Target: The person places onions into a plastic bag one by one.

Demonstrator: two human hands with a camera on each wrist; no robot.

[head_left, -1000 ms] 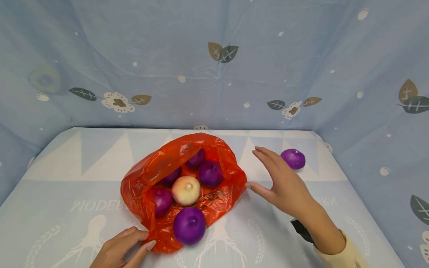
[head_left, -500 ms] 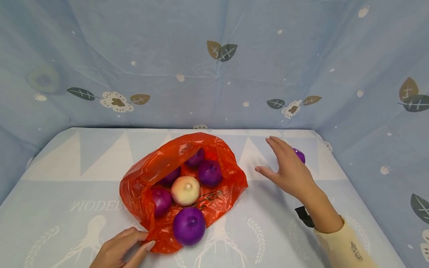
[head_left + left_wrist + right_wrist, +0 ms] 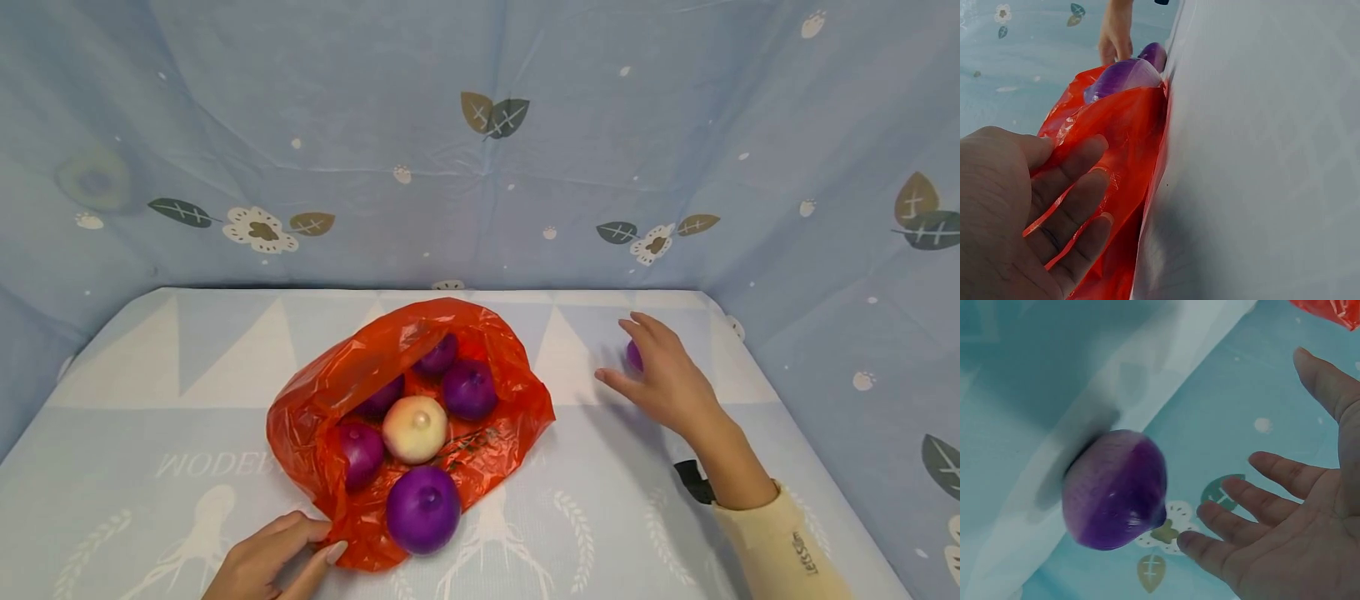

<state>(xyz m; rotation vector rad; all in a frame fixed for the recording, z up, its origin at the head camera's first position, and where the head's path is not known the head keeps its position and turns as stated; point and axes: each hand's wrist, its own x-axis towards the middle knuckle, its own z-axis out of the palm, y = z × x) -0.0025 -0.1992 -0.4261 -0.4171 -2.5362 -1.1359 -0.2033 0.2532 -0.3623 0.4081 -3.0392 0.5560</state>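
Note:
My left hand (image 3: pixel 266 558) pinches the near left edge of a red plastic bag (image 3: pixel 322 400) between thumb and fingers. The bag lies with its mouth toward me. Inside are several round purple onion-like balls (image 3: pixel 470 389) and one cream-coloured ball (image 3: pixel 415 429), each with a small nub where visible. A larger purple ball (image 3: pixel 423 508) sits at the bag's mouth. My right hand (image 3: pixel 667 379), fingers spread and holding nothing, is over the table at the right. Beside it a lone purple ball (image 3: pixel 1116 487) rests on the table, mostly hidden behind the hand in the head view.
A pale patterned cloth covers the table (image 3: pixel 112 467). Blue curtain (image 3: pixel 375 125) with leaves and flowers hangs behind and at both sides. A black piece (image 3: pixel 693 482) shows at my right wrist.
My right hand has moved away from the bag's right edge, rightward to the lone purple ball, now covering most of it in the head view. The left hand stays on the bag.

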